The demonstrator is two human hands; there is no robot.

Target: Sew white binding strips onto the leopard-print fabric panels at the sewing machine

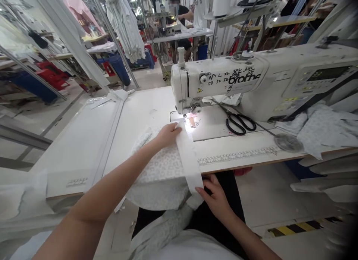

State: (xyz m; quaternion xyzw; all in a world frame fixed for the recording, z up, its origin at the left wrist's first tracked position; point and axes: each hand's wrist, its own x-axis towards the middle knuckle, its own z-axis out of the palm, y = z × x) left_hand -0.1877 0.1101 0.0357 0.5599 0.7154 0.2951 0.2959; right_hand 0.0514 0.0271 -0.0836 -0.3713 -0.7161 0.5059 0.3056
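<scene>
My left hand (169, 134) pinches the top end of a white fabric strip (187, 153) close to the needle area of the sewing machine (181, 92). From there the strip runs down over the table's front edge. Below that edge my right hand (214, 196) grips the strip's lower part between thumb and fingers. Pale patterned fabric (163, 165) lies under and left of the strip, and part of it hangs over my lap. The machine's lamp lights the needle plate, where a small brown piece (192, 121) sits.
Black-handled scissors (240, 122) lie right of the needle. A round grey metal disc (288, 142) and crumpled patterned fabric (327, 125) are farther right. A printed ruler scale (237, 154) follows the front of the table (134, 103). Another person (183, 13) sits at a machine behind.
</scene>
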